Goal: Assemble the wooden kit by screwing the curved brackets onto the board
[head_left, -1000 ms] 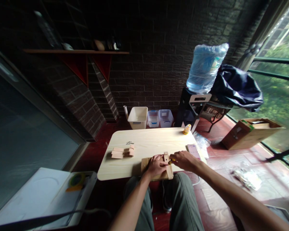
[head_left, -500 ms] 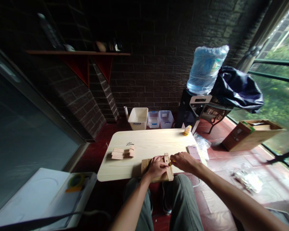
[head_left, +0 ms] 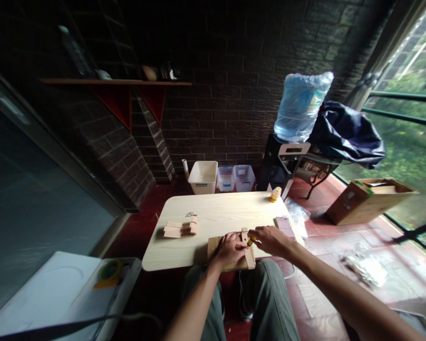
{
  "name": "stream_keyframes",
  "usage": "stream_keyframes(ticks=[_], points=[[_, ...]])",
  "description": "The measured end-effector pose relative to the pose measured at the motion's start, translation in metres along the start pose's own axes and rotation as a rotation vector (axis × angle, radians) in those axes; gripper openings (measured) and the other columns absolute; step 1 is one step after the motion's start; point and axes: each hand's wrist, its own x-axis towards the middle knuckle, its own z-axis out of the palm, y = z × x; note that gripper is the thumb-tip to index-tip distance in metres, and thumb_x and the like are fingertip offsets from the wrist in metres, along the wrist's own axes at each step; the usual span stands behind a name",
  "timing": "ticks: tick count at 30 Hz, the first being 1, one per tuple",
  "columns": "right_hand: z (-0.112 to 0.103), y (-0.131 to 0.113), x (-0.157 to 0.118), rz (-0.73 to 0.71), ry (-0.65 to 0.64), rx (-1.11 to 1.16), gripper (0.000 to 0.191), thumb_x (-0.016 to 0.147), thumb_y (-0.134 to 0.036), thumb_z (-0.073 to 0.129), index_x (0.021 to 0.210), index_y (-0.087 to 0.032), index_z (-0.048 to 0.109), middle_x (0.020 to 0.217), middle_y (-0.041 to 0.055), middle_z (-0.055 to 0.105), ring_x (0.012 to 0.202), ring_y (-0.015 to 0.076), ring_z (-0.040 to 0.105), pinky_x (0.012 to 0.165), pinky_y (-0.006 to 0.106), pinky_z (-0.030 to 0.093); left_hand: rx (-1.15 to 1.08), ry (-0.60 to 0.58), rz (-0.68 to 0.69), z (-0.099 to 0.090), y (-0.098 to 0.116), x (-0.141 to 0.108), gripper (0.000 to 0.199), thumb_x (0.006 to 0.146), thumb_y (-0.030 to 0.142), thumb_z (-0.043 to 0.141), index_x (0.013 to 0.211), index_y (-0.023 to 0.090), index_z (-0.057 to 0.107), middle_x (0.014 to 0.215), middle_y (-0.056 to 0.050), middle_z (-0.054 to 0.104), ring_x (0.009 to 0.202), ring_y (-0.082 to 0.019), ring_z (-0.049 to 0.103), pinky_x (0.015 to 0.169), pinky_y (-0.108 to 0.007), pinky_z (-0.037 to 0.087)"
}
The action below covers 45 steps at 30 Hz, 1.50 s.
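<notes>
A brown board (head_left: 213,245) lies at the table's near edge, with a pale wooden strip (head_left: 249,258) across its right part. My left hand (head_left: 230,248) rests on the board, its fingertips pressed at the strip beside the tool's tip. Closed round a small yellow and black screwdriver (head_left: 251,241) is my right hand (head_left: 269,239), just right of the strip. What lies between my left fingertips is too small to tell. Joined pale wooden pieces (head_left: 180,228) sit at the left of the table, and small dark metal parts (head_left: 190,214) lie behind them.
On the table (head_left: 213,208) stand a yellow-capped bottle (head_left: 275,194) at the back right and a flat pinkish item (head_left: 284,226) at the right. Plastic bins (head_left: 203,177) and a water dispenser (head_left: 282,161) are behind. A cardboard box (head_left: 355,203) sits right.
The fingers of my right hand have shifted on the screwdriver, and more of its yellow handle shows. My left hand holds its place on the board. The view has tilted slightly.
</notes>
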Motion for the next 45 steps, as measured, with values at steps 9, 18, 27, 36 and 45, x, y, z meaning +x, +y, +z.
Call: stream_keyframes(ticks=[9, 18, 27, 36, 45], points=[[0.026, 0.003, 0.017, -0.026, -0.030, 0.039, 0.023, 0.103, -0.025, 0.043, 0.111, -0.020, 0.064, 0.099, 0.0102, 0.075, 0.088, 0.0203, 0.072, 0.073, 0.027, 0.044, 0.067, 0.031, 0.040, 0.010, -0.009, 0.005, 0.020, 0.082, 0.034, 0.068, 0.098, 0.036, 0.080, 0.140, -0.001, 0.061, 0.138, -0.028, 0.046, 0.119, -0.047, 0.031], [0.038, 0.006, 0.019, 0.009, -0.013, 0.042, 0.024, 0.104, -0.028, 0.041, 0.112, -0.019, 0.062, 0.100, 0.0111, 0.075, 0.090, 0.0217, 0.072, 0.073, 0.028, 0.044, 0.070, 0.030, 0.034, 0.013, -0.011, 0.006, 0.021, 0.081, 0.032, 0.069, 0.097, 0.037, 0.080, 0.140, -0.002, 0.061, 0.136, -0.028, 0.048, 0.118, -0.049, 0.034], [0.034, 0.006, 0.015, 0.022, -0.043, 0.011, 0.023, 0.099, -0.024, 0.048, 0.116, -0.020, 0.062, 0.101, 0.0115, 0.076, 0.089, 0.0229, 0.073, 0.071, 0.027, 0.045, 0.086, 0.055, 0.039, 0.014, -0.008, 0.007, 0.019, 0.080, 0.032, 0.069, 0.095, 0.036, 0.080, 0.137, -0.002, 0.063, 0.135, -0.028, 0.050, 0.115, -0.049, 0.037], [0.029, 0.002, 0.026, 0.018, -0.065, 0.023, 0.026, 0.100, -0.024, 0.045, 0.120, -0.018, 0.061, 0.106, 0.0138, 0.075, 0.095, 0.0240, 0.072, 0.074, 0.028, 0.047, 0.035, 0.074, 0.099, 0.013, -0.011, 0.009, 0.022, 0.072, 0.029, 0.076, 0.093, 0.033, 0.079, 0.132, -0.003, 0.066, 0.129, -0.027, 0.056, 0.114, -0.049, 0.041], [0.037, 0.003, 0.020, 0.020, -0.038, 0.020, 0.028, 0.100, -0.026, 0.048, 0.124, -0.017, 0.059, 0.108, 0.0143, 0.075, 0.097, 0.0245, 0.072, 0.075, 0.029, 0.048, 0.097, 0.111, 0.178, 0.006, 0.000, -0.001, 0.027, 0.077, 0.029, 0.071, 0.105, 0.030, 0.074, 0.141, -0.005, 0.059, 0.137, -0.029, 0.048, 0.118, -0.053, 0.036]])
